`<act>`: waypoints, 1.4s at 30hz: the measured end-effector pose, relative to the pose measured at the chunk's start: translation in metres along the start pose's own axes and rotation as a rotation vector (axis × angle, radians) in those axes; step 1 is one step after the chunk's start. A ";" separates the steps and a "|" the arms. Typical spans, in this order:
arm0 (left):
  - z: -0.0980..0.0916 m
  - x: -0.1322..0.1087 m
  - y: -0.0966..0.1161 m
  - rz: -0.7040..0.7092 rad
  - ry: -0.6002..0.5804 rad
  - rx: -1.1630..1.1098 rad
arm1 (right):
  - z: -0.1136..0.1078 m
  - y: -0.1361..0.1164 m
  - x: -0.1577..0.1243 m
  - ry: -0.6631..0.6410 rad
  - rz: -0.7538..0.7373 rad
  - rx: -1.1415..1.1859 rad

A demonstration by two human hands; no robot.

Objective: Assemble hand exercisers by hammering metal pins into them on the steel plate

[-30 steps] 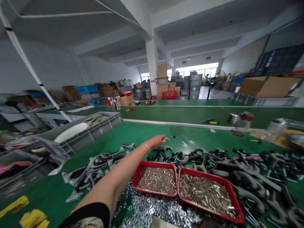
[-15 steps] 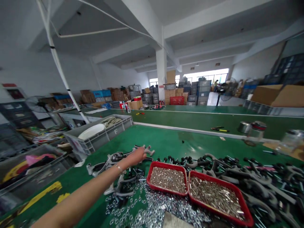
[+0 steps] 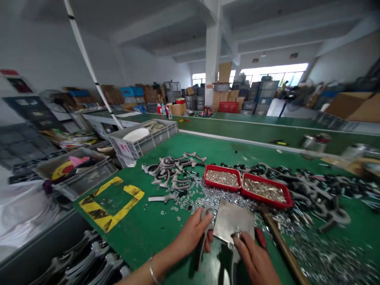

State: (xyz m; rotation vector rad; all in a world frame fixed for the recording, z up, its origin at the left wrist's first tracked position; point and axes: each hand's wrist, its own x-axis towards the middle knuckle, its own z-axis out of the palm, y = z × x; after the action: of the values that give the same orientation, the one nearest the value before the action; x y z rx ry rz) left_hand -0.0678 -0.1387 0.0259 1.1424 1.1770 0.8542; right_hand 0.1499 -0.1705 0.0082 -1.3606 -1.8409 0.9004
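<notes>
My left hand (image 3: 198,229) is wrapped round a grey lever-like handle with a dark grip (image 3: 201,248), its rounded end up by the thumb. My right hand (image 3: 255,255) is closed, its fingertips pinching a small shiny metal piece (image 3: 237,232) at the near edge of a square metal plate (image 3: 233,217). Below those fingertips a grey handle-shaped part (image 3: 234,263) shows; whether the right hand also holds it I cannot tell. A hammer with a wooden handle (image 3: 282,245) lies right of the plate, and a red-handled tool (image 3: 261,238) is partly hidden by the right hand.
Two red trays hold small metal parts (image 3: 222,178) and pins (image 3: 264,190). Loose nuts (image 3: 192,198) spread round the plate. Grey-black handles lie in a pile (image 3: 172,170) at left and another (image 3: 314,186) at right. A grey crate (image 3: 154,140) stands at the back left.
My left hand has come back from the left handle pile towards me, now with a handle in it. My right hand has come into view by the plate. The view has tilted down.
</notes>
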 end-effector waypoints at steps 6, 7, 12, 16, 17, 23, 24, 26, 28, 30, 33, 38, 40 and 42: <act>0.057 -0.035 -0.006 -0.014 -0.022 -0.081 | -0.010 -0.022 -0.007 -0.045 -0.016 -0.123; 0.058 -0.036 -0.006 -0.039 -0.025 -0.088 | -0.011 -0.024 -0.010 -0.057 -0.017 -0.126; 0.066 -0.038 -0.008 -0.061 -0.037 -0.025 | -0.015 -0.025 -0.019 -0.131 -0.010 -0.171; 0.077 -0.038 -0.013 -0.005 -0.056 0.038 | -0.016 -0.021 -0.025 -0.109 -0.044 -0.170; 0.078 -0.039 -0.014 0.011 -0.056 0.050 | -0.015 -0.020 -0.026 -0.091 -0.048 -0.148; 0.071 -0.042 -0.017 0.113 -0.085 0.229 | -0.018 -0.023 -0.036 -0.034 -0.050 -0.041; 0.068 -0.043 -0.016 0.124 -0.100 0.275 | -0.019 -0.025 -0.038 -0.041 -0.056 -0.035; 0.060 -0.046 -0.012 0.172 -0.130 0.384 | -0.023 -0.029 -0.039 -0.072 -0.054 -0.004; 0.054 -0.050 -0.007 0.271 -0.168 0.531 | -0.027 -0.034 -0.040 -0.128 -0.042 0.040; 0.050 -0.055 -0.003 0.354 -0.236 0.669 | -0.028 -0.037 -0.043 -0.197 -0.034 0.088; 0.049 -0.061 0.000 0.366 -0.379 0.749 | -0.025 -0.040 -0.048 -0.309 -0.017 0.174; 0.050 -0.037 0.001 0.419 -0.431 0.814 | -0.022 -0.030 -0.042 -0.291 0.001 0.143; 0.051 -0.008 0.004 0.405 -0.393 0.884 | -0.032 -0.018 -0.021 -0.246 -0.014 -0.017; 0.053 0.027 0.008 0.374 -0.329 1.007 | -0.053 -0.004 0.011 -0.209 -0.033 -0.243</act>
State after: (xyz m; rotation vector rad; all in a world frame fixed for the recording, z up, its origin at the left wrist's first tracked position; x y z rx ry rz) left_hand -0.0094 -0.1225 0.0266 2.2763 1.1337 0.2654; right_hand 0.1899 -0.1534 0.0410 -1.4195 -2.1849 0.8506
